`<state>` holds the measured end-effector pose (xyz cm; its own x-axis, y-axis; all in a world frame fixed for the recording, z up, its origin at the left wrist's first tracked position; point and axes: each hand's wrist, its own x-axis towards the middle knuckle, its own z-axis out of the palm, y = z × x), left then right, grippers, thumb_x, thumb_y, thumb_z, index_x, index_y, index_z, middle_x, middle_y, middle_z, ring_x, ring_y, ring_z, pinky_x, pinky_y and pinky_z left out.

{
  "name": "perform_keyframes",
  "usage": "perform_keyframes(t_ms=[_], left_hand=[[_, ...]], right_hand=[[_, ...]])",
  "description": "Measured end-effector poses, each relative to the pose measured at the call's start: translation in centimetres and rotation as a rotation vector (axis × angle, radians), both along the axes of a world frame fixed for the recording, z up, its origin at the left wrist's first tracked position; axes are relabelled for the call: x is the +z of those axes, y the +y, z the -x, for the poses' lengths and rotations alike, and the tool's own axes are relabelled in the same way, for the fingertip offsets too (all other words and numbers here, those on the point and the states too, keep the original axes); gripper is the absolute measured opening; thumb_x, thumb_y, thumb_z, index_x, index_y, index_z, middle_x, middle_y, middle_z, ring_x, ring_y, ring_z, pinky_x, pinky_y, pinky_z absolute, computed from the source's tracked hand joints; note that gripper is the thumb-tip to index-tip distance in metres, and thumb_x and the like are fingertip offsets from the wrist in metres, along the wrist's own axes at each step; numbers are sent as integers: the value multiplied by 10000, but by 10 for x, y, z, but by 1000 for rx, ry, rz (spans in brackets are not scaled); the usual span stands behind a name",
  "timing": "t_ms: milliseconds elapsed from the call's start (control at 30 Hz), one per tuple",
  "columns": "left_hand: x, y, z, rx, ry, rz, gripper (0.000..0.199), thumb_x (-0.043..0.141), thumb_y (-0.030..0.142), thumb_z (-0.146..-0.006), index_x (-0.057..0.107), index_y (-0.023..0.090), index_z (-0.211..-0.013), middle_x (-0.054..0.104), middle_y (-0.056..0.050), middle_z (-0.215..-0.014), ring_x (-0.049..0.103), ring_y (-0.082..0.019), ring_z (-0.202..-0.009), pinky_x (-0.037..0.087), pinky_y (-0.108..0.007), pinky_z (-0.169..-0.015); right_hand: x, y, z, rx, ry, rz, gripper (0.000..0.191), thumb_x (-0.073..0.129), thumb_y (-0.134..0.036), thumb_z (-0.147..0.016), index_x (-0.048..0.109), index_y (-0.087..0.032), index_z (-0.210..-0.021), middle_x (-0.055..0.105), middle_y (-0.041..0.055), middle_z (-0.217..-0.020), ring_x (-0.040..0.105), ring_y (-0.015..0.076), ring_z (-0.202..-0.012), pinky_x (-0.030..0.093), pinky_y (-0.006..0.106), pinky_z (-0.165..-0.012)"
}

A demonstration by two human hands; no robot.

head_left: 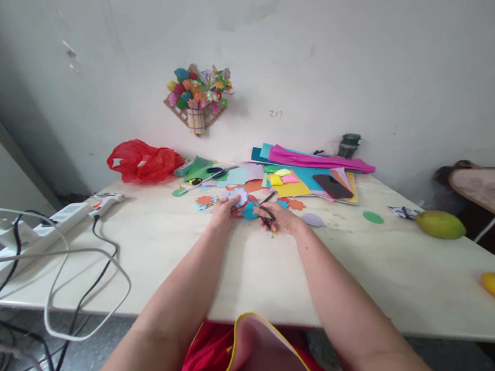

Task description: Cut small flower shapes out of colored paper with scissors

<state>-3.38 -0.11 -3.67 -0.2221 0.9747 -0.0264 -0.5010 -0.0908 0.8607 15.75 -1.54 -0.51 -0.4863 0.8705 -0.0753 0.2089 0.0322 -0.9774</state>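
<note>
Near the middle of the table, my left hand [225, 210] is closed on a pale lilac paper cutout [238, 196] with a scalloped edge. In my right hand [283, 219] is a pair of dark-handled scissors [267, 214], fingers wrapped round the handles. A blue paper piece [250, 210] shows between the two hands; which hand supports it I cannot tell. Around them lie an orange scalloped cutout [204, 201], another orange one [296, 205] and a lilac paper circle [312, 219]. The scissor blades are partly hidden by the paper.
Coloured paper sheets [299, 189], a phone [333, 186] and a second pair of scissors [216, 173] lie at the back. A red plastic bag [144, 162] sits back left. Power strips [60, 220] with loose cables line the left edge. A mango [440, 224] lies at right.
</note>
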Motion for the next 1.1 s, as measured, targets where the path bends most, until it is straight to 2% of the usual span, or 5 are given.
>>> perform_keyframes(t_ms=[133,433,767,1100], left_hand=[[1,-2,0,-5,1,-13,308,924,195,-614,674,162,-792,736,-46,-734,732,-203,-672,623,-318,-666],[1,-3,-1,-13,9,-9,292,918,206,-612,677,155,-770,725,-28,-700,716,-193,-643,631,-337,-701],[-1,0,-4,11,-49,-25,264,908,173,-623,685,138,-759,726,-20,-695,692,-154,-606,621,-291,-666],[-3,1,-5,18,-49,-33,291,919,190,-624,688,142,-794,733,-38,-711,709,-178,-642,624,-320,-698]], right_hand=[[0,-2,4,-1,-4,12,356,784,-426,-914,576,-177,-768,636,-30,-565,541,72,-393,313,156,-307],[8,-9,8,-20,12,62,300,696,-295,-993,564,-172,-754,613,-32,-525,520,60,-364,283,140,-302],[5,-8,10,-22,43,80,315,724,-316,-973,558,-176,-745,616,-33,-511,518,63,-351,279,140,-289],[5,-8,11,-28,59,84,307,729,-310,-968,565,-171,-749,609,-35,-506,512,64,-345,274,142,-290]])
